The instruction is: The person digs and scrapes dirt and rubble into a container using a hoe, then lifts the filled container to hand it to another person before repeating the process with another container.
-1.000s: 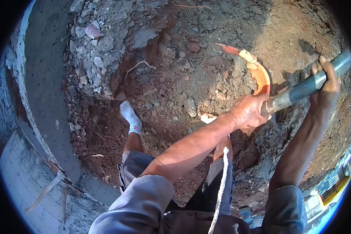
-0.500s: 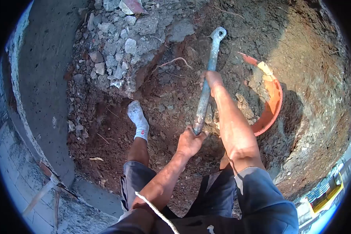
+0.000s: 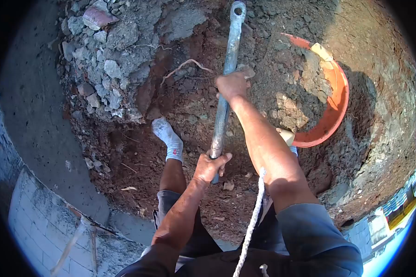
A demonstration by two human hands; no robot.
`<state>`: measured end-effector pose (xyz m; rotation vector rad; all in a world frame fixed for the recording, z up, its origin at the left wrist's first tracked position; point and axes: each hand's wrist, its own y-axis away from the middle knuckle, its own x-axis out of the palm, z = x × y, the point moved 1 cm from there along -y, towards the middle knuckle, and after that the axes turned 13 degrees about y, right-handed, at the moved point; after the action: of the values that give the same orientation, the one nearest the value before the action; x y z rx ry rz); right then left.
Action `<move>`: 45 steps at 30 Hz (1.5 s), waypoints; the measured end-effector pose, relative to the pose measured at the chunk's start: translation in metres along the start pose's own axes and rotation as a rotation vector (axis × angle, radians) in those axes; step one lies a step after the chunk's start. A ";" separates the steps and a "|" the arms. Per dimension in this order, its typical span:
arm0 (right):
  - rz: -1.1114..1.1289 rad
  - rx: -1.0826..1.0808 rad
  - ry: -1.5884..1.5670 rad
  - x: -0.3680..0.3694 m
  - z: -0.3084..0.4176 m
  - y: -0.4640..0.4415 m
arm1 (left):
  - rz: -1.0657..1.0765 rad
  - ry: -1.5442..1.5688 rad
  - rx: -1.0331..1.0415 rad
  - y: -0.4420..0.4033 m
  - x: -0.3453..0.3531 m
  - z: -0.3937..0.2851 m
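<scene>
A long grey metal bar (image 3: 228,57) with a flattened, holed end points away from me over the dug soil. My right hand (image 3: 233,85) is wrapped around its middle. Lower down, my left hand (image 3: 211,167) grips it close to the near end, and a short stub sticks out below that fist. Right of the bar lies an orange basin (image 3: 341,101), with soil and lumps in and against it. Its left side is hidden by dirt and my right forearm.
Broken rubble (image 3: 104,69) is heaped at upper left, beside a grey concrete wall (image 3: 32,92). A sock-covered foot (image 3: 167,135) stands on the loose soil. A thin root (image 3: 185,67) crosses the ground. A white rope (image 3: 253,221) hangs in front of my body.
The bar and both hands have shifted left in view, the far end now reaching the top edge. My left hand sits slightly above the bar's near tip. The white rope has swung right.
</scene>
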<state>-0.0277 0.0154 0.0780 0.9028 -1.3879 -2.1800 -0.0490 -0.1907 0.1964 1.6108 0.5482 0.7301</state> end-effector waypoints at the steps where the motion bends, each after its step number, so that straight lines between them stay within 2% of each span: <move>1: 0.000 -0.002 -0.065 0.005 0.004 0.004 | -0.008 -0.042 0.007 0.000 -0.012 -0.005; 5: -0.005 0.036 -0.219 -0.003 0.006 0.016 | -0.058 -0.171 0.082 0.011 -0.008 -0.005; 11: 0.093 0.158 -0.407 0.006 -0.044 0.065 | -0.060 -0.384 0.092 0.085 -0.024 0.014; 13: 0.094 0.158 -0.323 0.001 -0.047 0.054 | 0.002 -0.364 0.076 0.074 -0.018 0.033; 16: 0.162 0.093 -0.233 -0.005 -0.026 0.035 | 0.036 -0.039 0.073 0.077 0.019 0.004; 17: 0.215 0.077 -0.143 -0.010 -0.023 0.030 | 0.011 -0.074 0.060 0.084 0.029 -0.006; 21: 0.289 0.057 -0.269 -0.038 -0.034 0.037 | -0.151 -0.213 0.192 0.082 0.064 0.026; 24: 0.363 0.102 -0.251 -0.083 -0.077 0.039 | -0.160 -0.562 0.288 0.070 0.103 0.085; 25: 0.392 0.090 -0.347 -0.096 -0.103 0.040 | -0.145 -0.634 0.320 0.066 0.118 0.110; 27: 0.415 0.049 -0.371 -0.114 -0.155 0.050 | -0.124 -0.808 0.238 0.049 0.120 0.185; 28: 0.443 0.108 -0.401 -0.127 -0.173 0.074 | -0.101 -0.864 0.116 0.059 0.127 0.196; 29: 0.423 -0.001 -0.532 -0.132 -0.198 0.098 | -0.075 -0.916 -0.016 0.076 0.130 0.208; 31: 0.282 0.161 -0.487 -0.140 -0.241 0.146 | 0.074 -0.809 0.031 0.065 0.082 0.320; 32: 0.147 0.226 -0.456 -0.139 -0.247 0.166 | 0.126 -0.804 0.040 0.072 0.085 0.311; 33: 0.116 0.175 -0.404 -0.133 -0.277 0.169 | 0.176 -0.799 0.056 0.079 0.087 0.301; 34: 0.056 0.092 -0.488 -0.155 -0.246 0.169 | 0.220 -0.793 0.079 0.081 0.097 0.284; 35: -0.001 0.031 -0.574 -0.178 -0.218 0.175 | 0.165 -0.867 0.071 0.070 0.119 0.272; 36: 0.028 0.057 -0.554 -0.201 -0.196 0.165 | 0.115 -0.940 0.033 0.060 0.148 0.251; 37: 0.041 -0.068 -0.466 -0.227 -0.168 0.155 | 0.066 -0.793 -0.081 0.045 0.177 0.209; 38: -0.072 -0.230 -0.466 -0.252 -0.136 0.143 | 0.051 -0.766 0.147 0.020 0.199 0.182; 39: -0.142 -0.398 -0.445 -0.280 -0.074 0.149 | 0.112 -0.738 0.425 -0.007 0.221 0.142; 40: -0.197 -0.508 -0.421 -0.304 -0.026 0.148 | 0.259 -0.747 0.536 -0.022 0.245 0.084; 41: -0.294 -0.635 -0.433 -0.326 0.011 0.138 | 0.353 -0.619 0.623 -0.039 0.265 0.040; 42: -0.335 -0.707 -0.425 -0.346 0.050 0.126 | 0.396 -0.617 0.738 -0.046 0.282 -0.015; 43: -0.439 -0.713 -0.277 -0.363 0.092 0.119 | 0.391 -0.621 0.822 -0.045 0.294 -0.067; 45: -0.419 -0.978 -0.449 -0.392 0.154 0.050 | 0.330 -0.556 1.039 -0.057 0.288 -0.141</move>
<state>0.1416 0.3420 0.2887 0.3362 -0.1033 -3.0055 0.0511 0.1194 0.1958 2.7934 0.2356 0.1554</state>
